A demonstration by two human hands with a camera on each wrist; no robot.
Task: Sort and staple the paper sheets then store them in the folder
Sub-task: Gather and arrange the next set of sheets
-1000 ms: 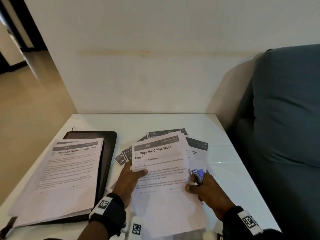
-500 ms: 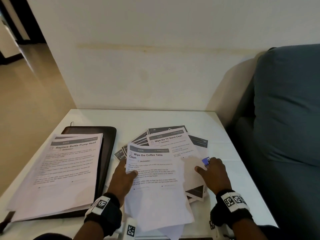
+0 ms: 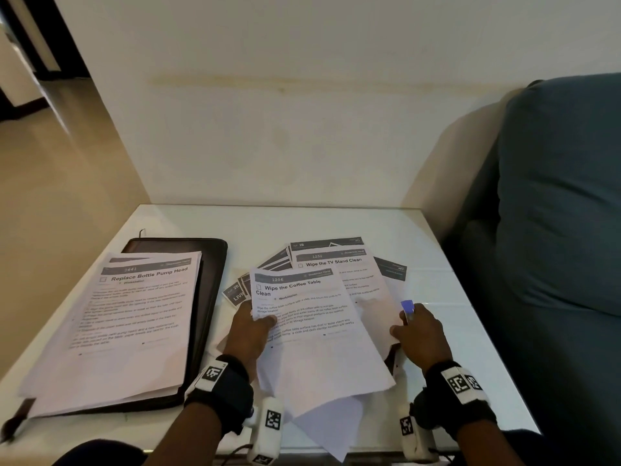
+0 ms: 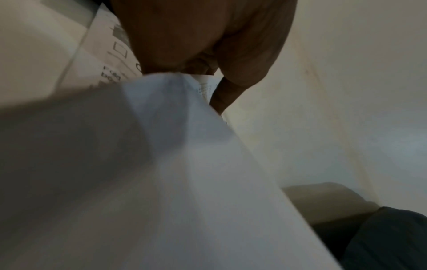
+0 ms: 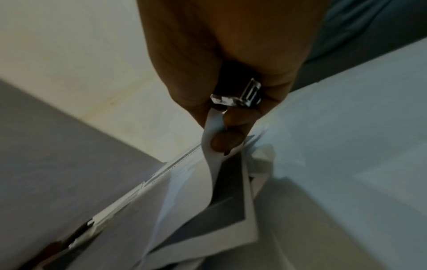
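Note:
My left hand (image 3: pixel 258 322) grips the left edge of the "Wipe the Coffee Table Clean" sheet (image 3: pixel 312 331), thumb on top; in the left wrist view the palm (image 4: pixel 208 36) is above that sheet (image 4: pixel 184 164). Beneath it a fanned pile of sheets (image 3: pixel 339 264) shows "Wipe the TV Stand Clean" uppermost. At the pile's right edge my right hand (image 3: pixel 401 327) holds a small blue stapler (image 3: pixel 407 307). The right wrist view shows the stapler's metal end (image 5: pixel 247 95) in the curled fingers (image 5: pixel 226 142), which also pinch a sheet's edge (image 5: pixel 210 155). A black folder (image 3: pixel 208 264) lies at the left.
A stack headed "Replace Bottle Pump Head" (image 3: pixel 134 314) covers most of the folder. The white table (image 3: pixel 336 223) meets a wall at the back. A dark teal sofa (image 3: pixel 554 230) stands close on the right, and the floor (image 3: pixel 50 213) drops away on the left.
The Coffee Table sheet has slid left and toward me in my left hand, uncovering the TV Stand sheet. My right hand moved right with the stapler to the pile's right edge.

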